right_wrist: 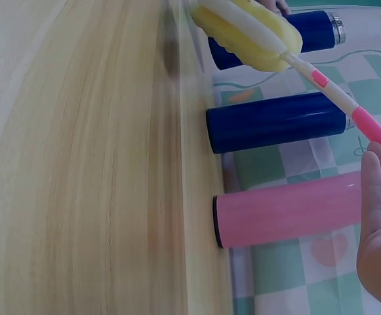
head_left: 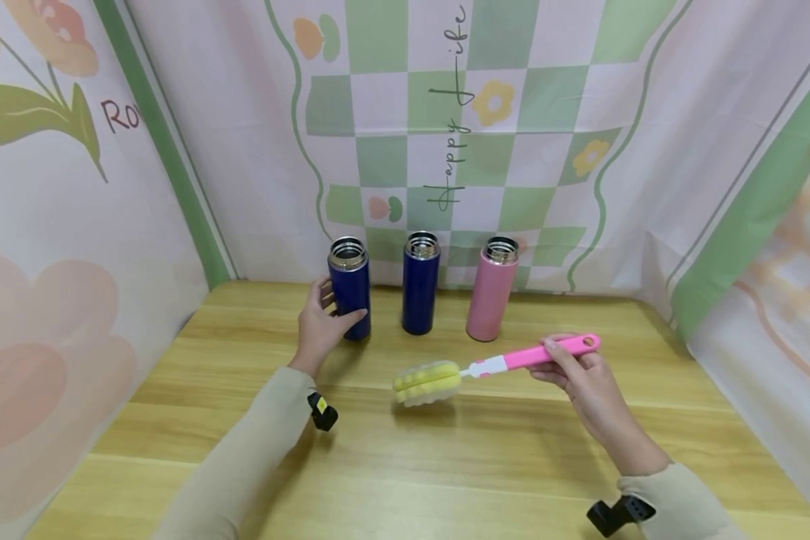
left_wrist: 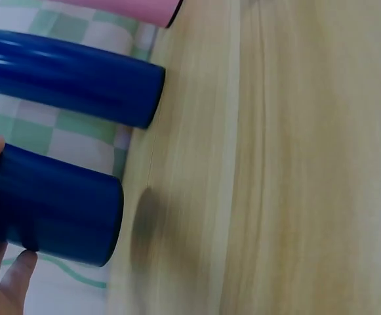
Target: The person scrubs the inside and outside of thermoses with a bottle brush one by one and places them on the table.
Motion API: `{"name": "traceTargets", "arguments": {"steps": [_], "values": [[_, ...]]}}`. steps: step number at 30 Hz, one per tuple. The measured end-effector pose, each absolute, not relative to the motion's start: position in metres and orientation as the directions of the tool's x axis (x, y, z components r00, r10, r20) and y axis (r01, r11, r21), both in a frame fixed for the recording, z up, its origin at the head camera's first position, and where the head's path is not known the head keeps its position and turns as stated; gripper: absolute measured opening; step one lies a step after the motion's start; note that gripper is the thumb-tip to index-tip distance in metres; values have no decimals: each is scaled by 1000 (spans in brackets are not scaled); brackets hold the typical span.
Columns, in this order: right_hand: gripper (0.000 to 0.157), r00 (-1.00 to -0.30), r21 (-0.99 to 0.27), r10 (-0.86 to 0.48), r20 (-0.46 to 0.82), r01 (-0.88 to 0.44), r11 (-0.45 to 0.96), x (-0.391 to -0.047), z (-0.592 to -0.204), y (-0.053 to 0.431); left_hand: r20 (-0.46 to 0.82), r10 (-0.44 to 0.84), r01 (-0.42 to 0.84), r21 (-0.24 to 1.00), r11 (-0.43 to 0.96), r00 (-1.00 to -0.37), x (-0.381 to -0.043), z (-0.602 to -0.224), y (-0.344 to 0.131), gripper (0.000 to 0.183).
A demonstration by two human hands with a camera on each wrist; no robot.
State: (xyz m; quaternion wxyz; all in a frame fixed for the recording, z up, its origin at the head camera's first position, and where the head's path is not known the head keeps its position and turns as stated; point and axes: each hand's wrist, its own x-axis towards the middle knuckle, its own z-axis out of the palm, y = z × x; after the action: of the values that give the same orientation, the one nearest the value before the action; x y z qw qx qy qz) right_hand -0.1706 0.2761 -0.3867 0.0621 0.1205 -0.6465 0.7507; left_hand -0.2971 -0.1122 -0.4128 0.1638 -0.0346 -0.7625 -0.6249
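Observation:
Three lidless vacuum flasks stand in a row, a blue one on the left, another blue flask (head_left: pixel 420 292) in the middle and a pink flask (head_left: pixel 491 296) on the right. My left hand (head_left: pixel 324 326) grips the left blue flask (head_left: pixel 352 289) round its body, thumb in front. In the left wrist view, a gap with a shadow shows between this flask's base and the table. Over the table my right hand (head_left: pixel 580 382) holds a bottle brush by its pink handle (head_left: pixel 553 351), pinched between thumb and fingers. Its yellow and white sponge head (head_left: pixel 428 383) points left.
The wooden table (head_left: pixel 405 465) runs up to a hanging cloth (head_left: pixel 439 97) with green checks, close behind the flasks. Printed cloths also hang at the left (head_left: pixel 47 300) and right sides. Each wrist carries a small black camera (head_left: pixel 322 411).

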Motion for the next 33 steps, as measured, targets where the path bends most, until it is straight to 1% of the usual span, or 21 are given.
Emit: {"name": "traceTargets", "arguments": {"steps": [6, 20, 28, 33], "values": [[15, -966, -960, -58, 252, -242, -139, -170, -387, 278, 309, -164, 264, 932, 249, -937, -308, -420, -114, 86], [15, -962, -955, -63, 266, -255, -148, -170, -389, 280, 303, -172, 255, 933, 256, -937, -320, -426, -113, 86], [14, -962, -954, -64, 266, -253, -159, -171, -391, 281, 313, -98, 271, 912, 308, -945, -327, -430, -120, 89], [14, -961, -952, -63, 270, -257, -168, -171, -393, 281, 312, -56, 281, 907, 313, -948, -329, -431, -121, 89]]}}
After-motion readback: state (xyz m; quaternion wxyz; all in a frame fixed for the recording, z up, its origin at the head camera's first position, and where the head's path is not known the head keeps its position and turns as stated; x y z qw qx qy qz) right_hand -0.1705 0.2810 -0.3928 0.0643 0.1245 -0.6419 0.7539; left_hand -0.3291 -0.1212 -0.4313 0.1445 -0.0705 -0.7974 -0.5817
